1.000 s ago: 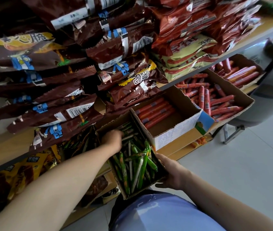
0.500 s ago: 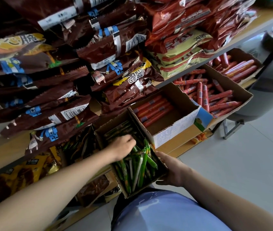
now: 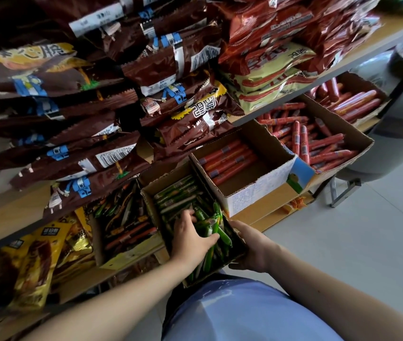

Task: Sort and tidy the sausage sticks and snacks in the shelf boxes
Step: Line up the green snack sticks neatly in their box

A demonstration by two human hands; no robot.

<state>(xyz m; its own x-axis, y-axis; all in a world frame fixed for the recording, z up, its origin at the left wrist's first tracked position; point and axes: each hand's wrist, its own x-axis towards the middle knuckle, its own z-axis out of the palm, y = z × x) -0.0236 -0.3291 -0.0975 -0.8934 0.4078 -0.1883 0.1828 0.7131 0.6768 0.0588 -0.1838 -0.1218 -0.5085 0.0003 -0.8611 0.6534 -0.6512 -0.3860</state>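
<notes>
Left hand [image 3: 190, 238]: inside the stick box [image 3: 150, 206], fingers and thumb curled round a bunch of green sticks [image 3: 216, 219] in the near half of the box. Grip closed on them. The bunch lies jumbled, several sticks tilted with ends raised.

Right hand [image 3: 253, 247]: clasps the near right corner of the same box from outside, fingers wrapped to the wall. Fingertips hidden behind the cardboard.

Stick box: juts out from the lower shelf toward the person, near end above a blue garment [image 3: 244, 311]. In its far half more green sticks lie flat in parallel rows.

Right of it, touching: white box [image 3: 257, 194], red sticks [image 3: 227, 159] lined up side by side along its far left wall.

Next right: big box [image 3: 343, 124] of loose red sausages [image 3: 323, 143] pointing every way, two of them standing nearly upright against the heap.

Beyond that: end box [image 3: 367, 86] with thicker sausages [image 3: 358, 104], roughly parallel.

Left of the stick box: open box [image 3: 131, 254] holding mixed dark and orange sticks [image 3: 126, 225]. Further left, yellow bags [image 3: 35, 254] lean on the lower shelf.

Upper shelf [image 3: 3, 217]: brown bags [image 3: 85, 156] piled in layers and overhanging its front edge; to the right, red bags [image 3: 281, 25] stacked on pale packs [image 3: 269, 80].

Floor [image 3: 343, 242]: grey tiles
</notes>
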